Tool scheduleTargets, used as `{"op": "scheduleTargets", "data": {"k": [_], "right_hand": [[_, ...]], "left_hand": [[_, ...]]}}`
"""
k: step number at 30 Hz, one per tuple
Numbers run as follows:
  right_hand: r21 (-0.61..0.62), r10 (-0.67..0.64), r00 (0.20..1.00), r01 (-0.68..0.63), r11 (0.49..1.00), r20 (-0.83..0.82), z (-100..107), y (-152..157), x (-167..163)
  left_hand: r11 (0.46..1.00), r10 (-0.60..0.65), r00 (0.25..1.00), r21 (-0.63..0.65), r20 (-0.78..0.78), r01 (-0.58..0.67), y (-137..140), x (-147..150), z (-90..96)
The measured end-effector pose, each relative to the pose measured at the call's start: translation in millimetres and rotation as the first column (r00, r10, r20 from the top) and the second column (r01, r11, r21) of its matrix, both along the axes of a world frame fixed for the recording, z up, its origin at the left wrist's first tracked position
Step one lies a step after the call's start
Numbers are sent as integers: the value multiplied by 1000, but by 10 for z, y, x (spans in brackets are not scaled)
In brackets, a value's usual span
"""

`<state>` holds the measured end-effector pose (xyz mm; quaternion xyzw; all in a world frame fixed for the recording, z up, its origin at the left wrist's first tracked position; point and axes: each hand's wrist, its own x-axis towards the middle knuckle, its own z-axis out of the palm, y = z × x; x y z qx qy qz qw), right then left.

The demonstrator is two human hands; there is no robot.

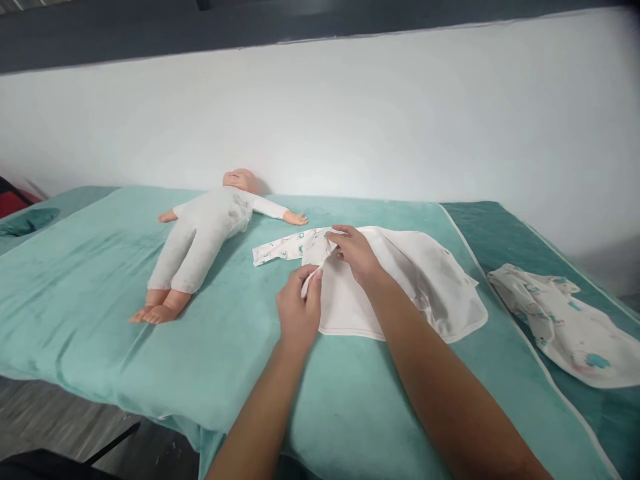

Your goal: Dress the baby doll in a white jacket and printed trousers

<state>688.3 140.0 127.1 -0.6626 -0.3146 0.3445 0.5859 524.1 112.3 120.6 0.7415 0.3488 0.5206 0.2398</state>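
A white baby shirt with small coloured prints on its sleeve is spread on the green cover, its pale plain side showing over most of it. My left hand pinches the shirt's edge between thumb and fingers. Just above and to the right, my right hand is closed on the fabric near the top of the same edge. One printed sleeve stretches out leftward, past my hands. To the left, a baby doll with a white cloth body lies on its back, arms spread, one hand close to that sleeve.
A second printed baby garment lies crumpled on the darker green cloth at the right. The green cover drapes over the front edge of the bed. Behind it stands a white wall. Something red and black is at the far left.
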Motion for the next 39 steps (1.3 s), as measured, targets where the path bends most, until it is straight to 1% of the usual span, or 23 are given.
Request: {"op": "scheduleTargets", "data": {"k": [2, 4, 5, 6, 8, 10, 11, 13, 16, 19, 22, 25, 27, 28, 30, 32, 34, 35, 37, 39], "right_hand": [[55, -44, 999, 45, 997, -21, -39, -13, 63], [90, -71, 996, 75, 993, -48, -71, -30, 139], [89, -96, 995, 99, 991, -37, -82, -42, 182], [74, -129, 992, 128, 989, -2, -90, -56, 228], [21, -187, 974, 186, 982, 128, -104, -86, 325], [-57, -199, 936, 224, 973, 289, -118, -114, 416], [-96, -185, 915, 233, 968, 357, -126, -124, 453], [-157, -151, 884, 242, 957, 442, -144, -135, 500], [-195, -113, 880, 225, 955, 461, -163, -137, 506], [-213, -90, 882, 209, 954, 463, -168, -132, 479], [-217, -77, 865, 209, 954, 495, -165, -130, 463], [-211, -64, 844, 205, 956, 533, -167, -132, 468], [-209, -56, 833, 202, 957, 550, -172, -136, 476], [-209, -52, 830, 200, 957, 556, -174, -138, 479], [-213, -44, 827, 195, 957, 561, -178, -143, 480], [-219, -32, 827, 186, 958, 561, -179, -147, 476], [-223, -21, 828, 175, 959, 560, -177, -150, 469], [-226, -15, 829, 169, 959, 559, -174, -151, 465], [-233, -5, 833, 160, 959, 553, -164, -154, 453], [-240, 0, 839, 156, 958, 545, -147, -157, 436]], "left_hand": [[990, -101, 989, 92, -105, 111, -37, -12, -15], [955, -178, 953, 192, -245, 228, -86, -30, -32], [932, -193, 927, 234, -321, 275, -113, -38, -41], [912, -194, 899, 266, -394, 313, -140, -47, -48], [883, -178, 847, 299, -500, 362, -195, -67, -56], [876, -168, 824, 302, -542, 377, -247, -97, -58], [880, -159, 823, 299, -546, 368, -271, -117, -59], [910, -113, 832, 281, -543, 306, -316, -170, -67], [967, -49, 843, 184, -536, 174, -369, -267, -105], [995, -43, 874, 54, -485, 79, -396, -351, -157], [1000, -8, 899, -18, -438, 0, -385, -388, -184], [994, 55, 869, -59, -491, -97, -336, -391, -176], [986, 66, 853, -96, -517, -135, -296, -400, -161], [981, 67, 861, -124, -504, -149, -277, -409, -153], [964, 82, 898, -196, -432, -182, -246, -434, -142], [941, 126, 925, -251, -359, -226, -229, -457, -138], [936, 169, 929, -241, -328, -256, -230, -470, -142], [943, 188, 926, -203, -327, -263, -237, -472, -145], [966, 206, 916, -77, -345, -247, -264, -469, -152], [980, 197, 896, 72, -398, -184, -302, -456, -154]]}}
